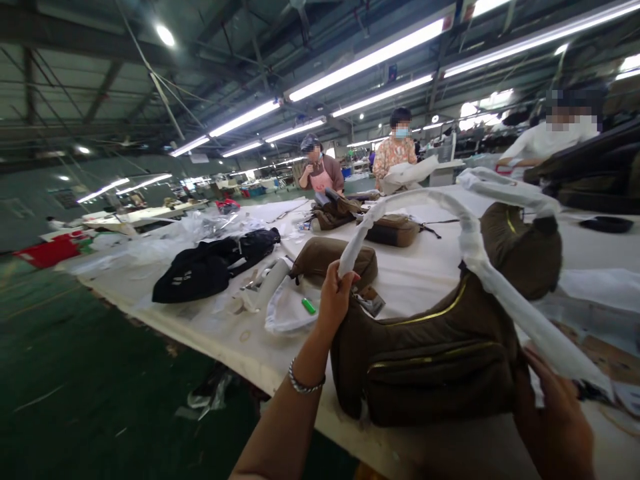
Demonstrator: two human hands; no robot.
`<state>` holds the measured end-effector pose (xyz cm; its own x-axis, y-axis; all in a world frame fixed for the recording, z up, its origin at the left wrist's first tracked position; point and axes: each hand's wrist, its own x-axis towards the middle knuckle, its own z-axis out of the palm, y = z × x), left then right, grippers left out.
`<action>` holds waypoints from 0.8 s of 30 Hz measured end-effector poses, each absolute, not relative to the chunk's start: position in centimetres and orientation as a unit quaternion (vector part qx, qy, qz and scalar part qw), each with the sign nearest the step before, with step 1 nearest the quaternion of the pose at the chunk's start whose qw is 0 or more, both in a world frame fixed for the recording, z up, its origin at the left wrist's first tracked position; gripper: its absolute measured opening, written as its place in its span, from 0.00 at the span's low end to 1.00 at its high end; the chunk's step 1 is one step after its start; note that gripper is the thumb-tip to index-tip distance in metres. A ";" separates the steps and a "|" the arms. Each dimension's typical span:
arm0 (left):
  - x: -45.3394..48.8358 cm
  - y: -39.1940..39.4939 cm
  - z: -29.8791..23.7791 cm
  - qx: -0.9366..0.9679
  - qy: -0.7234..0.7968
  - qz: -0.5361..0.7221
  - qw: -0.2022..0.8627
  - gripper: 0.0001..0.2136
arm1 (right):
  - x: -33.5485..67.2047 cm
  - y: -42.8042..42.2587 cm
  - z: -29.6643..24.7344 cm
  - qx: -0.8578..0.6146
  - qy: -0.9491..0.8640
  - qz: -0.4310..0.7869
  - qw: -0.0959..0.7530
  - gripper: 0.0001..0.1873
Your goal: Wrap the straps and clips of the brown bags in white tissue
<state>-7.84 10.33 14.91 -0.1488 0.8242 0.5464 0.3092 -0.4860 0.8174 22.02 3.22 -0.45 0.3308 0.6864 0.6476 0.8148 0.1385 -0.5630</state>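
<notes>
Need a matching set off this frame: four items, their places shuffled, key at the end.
Items
1. left hand
2. right hand
3. red bin
4. small green item

Places
A. near the picture's left edge
B. on the white table
C. closed round the white-wrapped strap
D. at the right-hand end of the nearest brown bag

Pairs: 1-C, 2-D, 3-A, 4-B

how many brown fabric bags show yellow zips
2: the brown fabric bag between left hand and right hand; the rounded brown bag behind it, farther right; others may be hidden.
</notes>
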 end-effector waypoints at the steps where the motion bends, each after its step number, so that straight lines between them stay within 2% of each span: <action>1: -8.0 10.5 14.7 0.609 0.456 0.608 0.228 0.08 | 21.5 2.6 -0.4 -0.643 -0.580 -0.068 0.496 0.24; 3: -8.3 10.7 14.5 0.596 0.447 0.608 0.274 0.09 | 20.8 1.7 -0.4 -0.617 -0.599 -0.074 0.505 0.24; 8: -9.1 10.2 14.6 0.526 0.356 0.590 0.498 0.18 | 20.6 -0.8 0.5 -0.576 -0.626 -0.123 0.512 0.23; 10: -9.2 9.7 14.8 0.512 0.332 0.579 0.541 0.18 | 20.1 -1.9 1.8 -0.508 -0.679 -0.124 0.516 0.25; 12: -9.3 9.2 14.8 0.531 0.330 0.558 0.545 0.17 | 18.8 -2.3 4.2 -0.453 -0.718 -0.074 0.523 0.23; 15: -9.0 8.4 14.8 0.581 0.334 0.549 0.500 0.16 | 15.4 0.1 9.6 -0.489 -0.656 0.114 0.564 0.15; 18: -8.5 7.6 15.1 0.617 0.333 0.547 0.457 0.17 | 11.4 5.6 15.3 -0.398 -0.542 0.424 0.606 0.19; 20: -8.2 7.0 15.5 0.631 0.332 0.534 0.454 0.16 | 9.2 9.3 18.4 -0.315 -0.488 0.582 0.570 0.22; 22: -7.9 6.6 15.9 0.641 0.333 0.522 0.455 0.14 | 7.4 11.7 20.6 -0.233 -0.472 0.674 0.518 0.22; 24: -7.7 6.5 16.0 0.641 0.341 0.512 0.458 0.12 | 5.9 12.5 21.9 -0.185 -0.473 0.703 0.498 0.20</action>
